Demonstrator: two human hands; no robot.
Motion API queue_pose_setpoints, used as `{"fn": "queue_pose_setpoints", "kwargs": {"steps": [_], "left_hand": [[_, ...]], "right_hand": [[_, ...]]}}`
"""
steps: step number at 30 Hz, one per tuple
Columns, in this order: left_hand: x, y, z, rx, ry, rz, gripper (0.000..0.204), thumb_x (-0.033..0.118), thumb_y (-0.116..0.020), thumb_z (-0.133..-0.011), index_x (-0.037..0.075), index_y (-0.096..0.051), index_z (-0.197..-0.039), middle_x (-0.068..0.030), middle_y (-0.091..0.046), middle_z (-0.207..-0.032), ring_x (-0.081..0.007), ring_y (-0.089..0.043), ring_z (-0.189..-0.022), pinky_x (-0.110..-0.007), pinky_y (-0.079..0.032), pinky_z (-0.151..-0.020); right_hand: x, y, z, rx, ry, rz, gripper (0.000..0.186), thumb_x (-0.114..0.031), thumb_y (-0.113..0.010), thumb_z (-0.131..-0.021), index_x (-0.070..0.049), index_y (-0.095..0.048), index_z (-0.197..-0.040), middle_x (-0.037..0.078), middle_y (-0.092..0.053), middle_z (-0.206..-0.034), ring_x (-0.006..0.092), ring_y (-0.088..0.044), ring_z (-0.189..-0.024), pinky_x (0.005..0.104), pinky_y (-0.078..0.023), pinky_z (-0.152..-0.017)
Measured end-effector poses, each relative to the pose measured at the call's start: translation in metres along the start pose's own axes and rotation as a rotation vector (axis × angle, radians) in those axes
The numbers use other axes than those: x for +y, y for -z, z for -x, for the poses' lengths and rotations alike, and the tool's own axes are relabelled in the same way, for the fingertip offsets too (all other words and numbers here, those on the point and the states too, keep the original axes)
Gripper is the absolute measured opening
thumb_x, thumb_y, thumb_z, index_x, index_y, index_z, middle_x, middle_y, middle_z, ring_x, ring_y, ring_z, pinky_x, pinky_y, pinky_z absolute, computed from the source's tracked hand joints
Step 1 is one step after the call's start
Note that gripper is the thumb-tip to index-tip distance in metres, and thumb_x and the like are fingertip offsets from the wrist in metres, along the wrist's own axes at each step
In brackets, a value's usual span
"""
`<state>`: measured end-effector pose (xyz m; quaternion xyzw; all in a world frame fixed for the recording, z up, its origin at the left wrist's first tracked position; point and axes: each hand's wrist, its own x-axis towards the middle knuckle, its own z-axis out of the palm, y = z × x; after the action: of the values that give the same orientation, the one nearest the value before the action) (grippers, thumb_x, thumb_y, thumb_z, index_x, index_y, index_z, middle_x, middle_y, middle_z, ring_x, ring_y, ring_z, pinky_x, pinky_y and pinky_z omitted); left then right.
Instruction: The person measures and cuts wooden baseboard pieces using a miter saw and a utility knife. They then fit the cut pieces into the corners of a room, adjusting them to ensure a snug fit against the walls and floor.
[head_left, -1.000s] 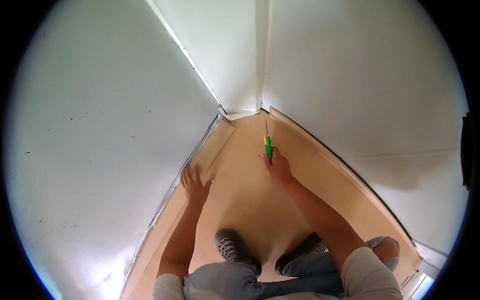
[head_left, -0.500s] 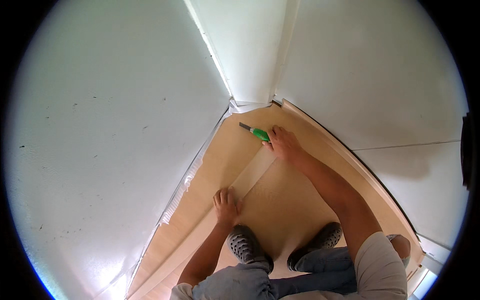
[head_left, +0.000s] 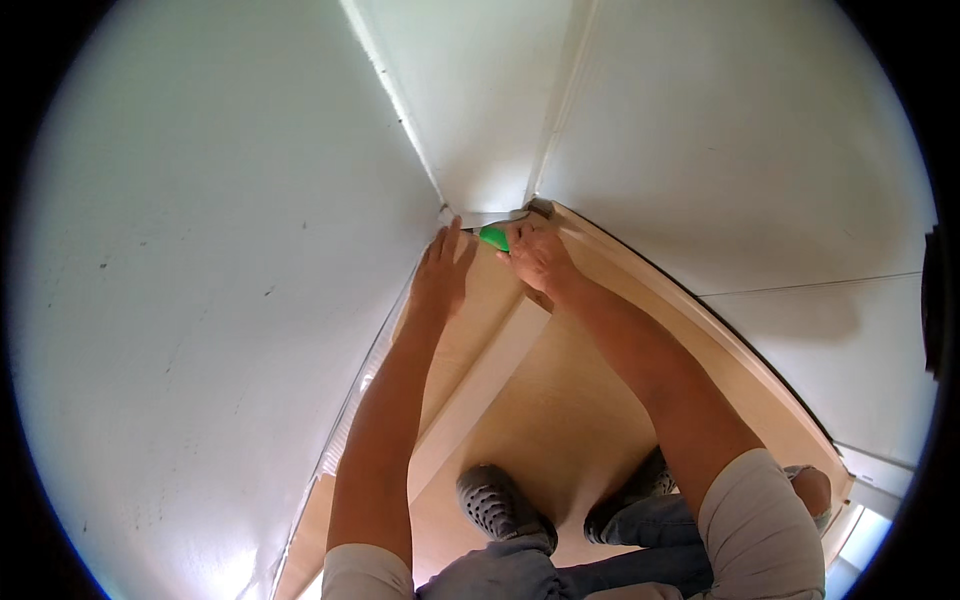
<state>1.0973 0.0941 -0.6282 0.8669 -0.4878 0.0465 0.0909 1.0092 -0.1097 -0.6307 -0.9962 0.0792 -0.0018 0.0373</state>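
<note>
In the far corner my right hand (head_left: 543, 262) grips a green utility knife (head_left: 494, 238), its tip pointing left along the edge of the tan wood-toned floor sheet (head_left: 560, 390). My left hand (head_left: 437, 275) lies with fingers stretched toward the same corner, beside the left wall and close to the knife's tip. The blade itself is mostly hidden near the left fingertips. Below my right hand rests the end of a long pale wooden strip (head_left: 485, 385), running back toward me beneath my left forearm.
Pale walls (head_left: 220, 300) rise on the left, behind and on the right. Crinkled white film (head_left: 335, 450) shows along the left wall's foot. A wooden edging (head_left: 680, 290) follows the right wall. My grey clogs (head_left: 500, 505) stand on the floor sheet.
My left hand has left the wooden strip and moved forward to the corner. The right hand has carried the knife forward and left to the far edge.
</note>
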Motion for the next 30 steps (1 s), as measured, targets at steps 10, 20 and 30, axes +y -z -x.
{"fn": "queue_pose_setpoints", "kwargs": {"steps": [10,20,30], "left_hand": [[-0.003,-0.024,-0.048,-0.041,0.121,-0.022,0.03,0.008,-0.055,-0.089,0.004,-0.057,-0.119,-0.011,-0.054,-0.122,-0.0303,-0.052,-0.119,-0.044,-0.047,-0.101],[0.005,-0.006,-0.017,-0.105,0.268,-0.058,0.024,0.007,-0.053,-0.09,0.005,-0.06,-0.113,-0.0155,-0.067,-0.098,-0.0319,-0.065,-0.099,-0.044,-0.051,-0.09],[0.051,0.064,0.202,-0.38,0.637,0.557,0.026,0.014,-0.058,-0.088,0.003,-0.067,-0.11,-0.0187,-0.072,-0.095,-0.0343,-0.07,-0.087,-0.047,-0.054,-0.078]], "right_hand": [[0.047,0.0,0.073,0.005,-0.216,0.027,0.043,-0.044,-0.057,-0.097,-0.001,-0.055,-0.104,0.017,-0.063,-0.085,0.0327,-0.067,-0.074,0.0421,-0.056,-0.062],[0.042,0.027,0.141,-0.09,-0.341,-0.136,0.042,-0.039,-0.054,-0.099,0.0,-0.052,-0.114,0.019,-0.06,-0.105,0.0364,-0.068,-0.085,0.0471,-0.056,-0.072],[0.047,0.026,0.149,-0.157,-0.392,-0.123,0.043,-0.039,-0.057,-0.097,-0.002,-0.053,-0.118,0.02,-0.062,-0.111,0.0367,-0.068,-0.091,0.047,-0.056,-0.078]]}}
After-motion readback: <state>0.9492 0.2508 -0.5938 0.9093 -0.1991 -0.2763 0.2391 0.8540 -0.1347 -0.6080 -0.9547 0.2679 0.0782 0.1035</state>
